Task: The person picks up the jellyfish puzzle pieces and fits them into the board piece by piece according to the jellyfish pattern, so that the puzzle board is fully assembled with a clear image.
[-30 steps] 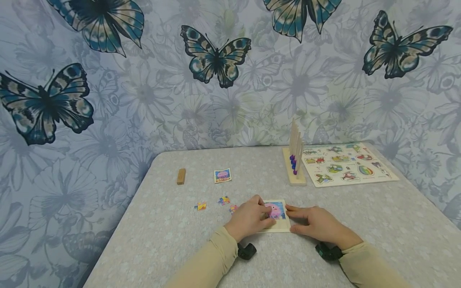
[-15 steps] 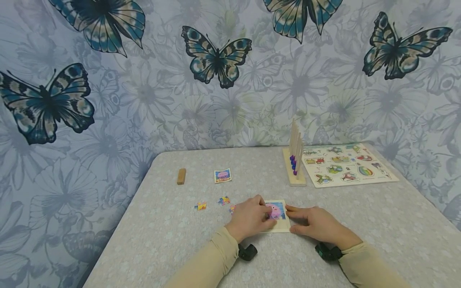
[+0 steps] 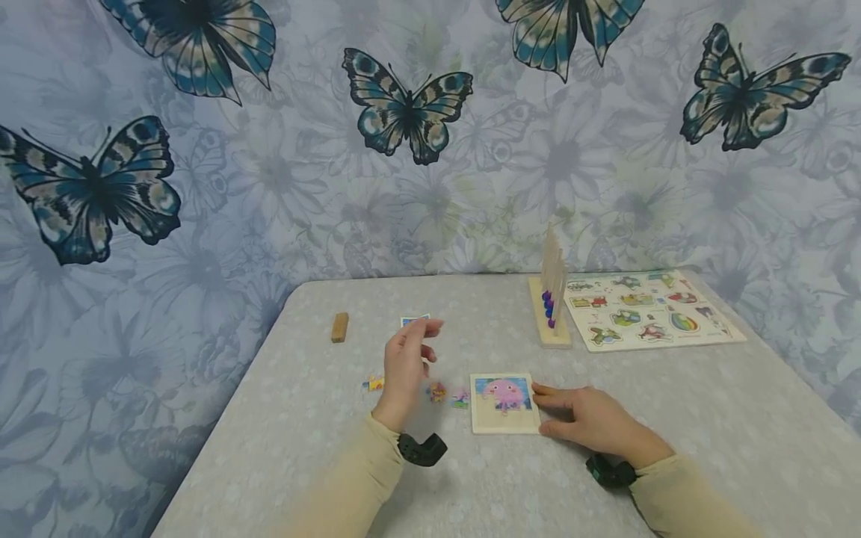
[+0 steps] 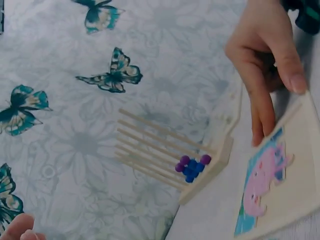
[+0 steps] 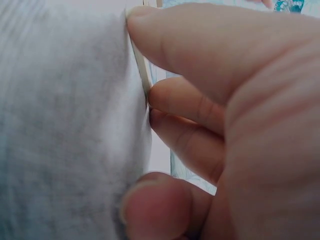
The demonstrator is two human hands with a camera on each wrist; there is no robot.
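Note:
A square wooden puzzle tray (image 3: 506, 423) lies before me, with pink octopus pieces (image 3: 506, 393) across its upper part and bare wood below. My right hand (image 3: 599, 418) rests on the table, its thumb and fingertips touching the tray's right edge. Raised over the table left of the tray, my left hand (image 3: 403, 373) has loosely bent fingers and nothing visible in them. It partly covers a small picture card (image 3: 413, 322) behind it. Loose jigsaw pieces lie nearby: a pink-green piece (image 3: 460, 399), a multicoloured piece (image 3: 436, 392) and a yellow piece (image 3: 374, 384).
At the back left lies a small wooden block (image 3: 339, 327). A wooden peg stand (image 3: 554, 337) with blue and purple beads rises at the back right, beside a flat picture puzzle board (image 3: 639, 317). Behind the table (image 3: 269, 448) is a butterfly-patterned wall (image 3: 303, 187).
My left hand has lifted off the tray and moved left and away from me, uncovering the octopus pieces and a pink-green piece. The right hand stays at the tray's edge.

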